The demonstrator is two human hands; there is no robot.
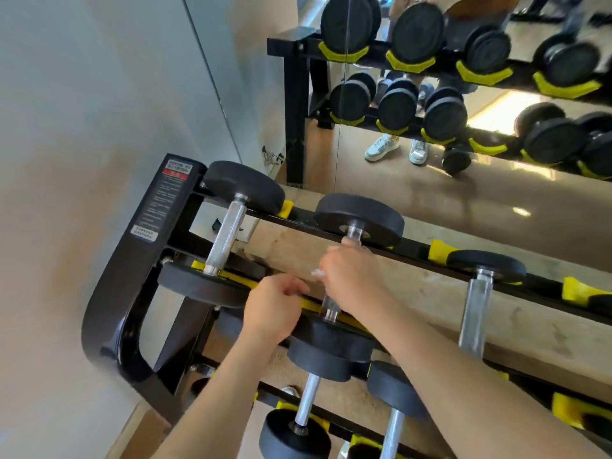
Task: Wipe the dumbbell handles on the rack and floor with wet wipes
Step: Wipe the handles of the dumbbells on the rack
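right hand [351, 279]: clenched round the handle of the second top-row dumbbell [359, 217], with a wet wipe [317, 272] poking out on its thumb side
left hand [275, 306]: fingers curled, close beside the right hand at the front rail; can't tell if it grips anything
handle: bare steel shows just above and just below the right fist; the middle is covered
risk, missed ends: the fist sits mid-handle, so the collars by each head likely stay unwiped unless the stroke runs full length
risk, wipe loss: only a small bunched bit shows; a loose grip could drop it through the rack [139, 260] onto the lower-tier dumbbells [308, 402] under the forearms
risk, roll: twisting hard may turn the dumbbell in its yellow saddles [440, 251]
risk, pinch: left fingers are near the closer head and rail, so a shift could trap them
neighbour dumbbells: one [225, 236] beyond the left hand, another [477, 306] right of the right hand, both untouched
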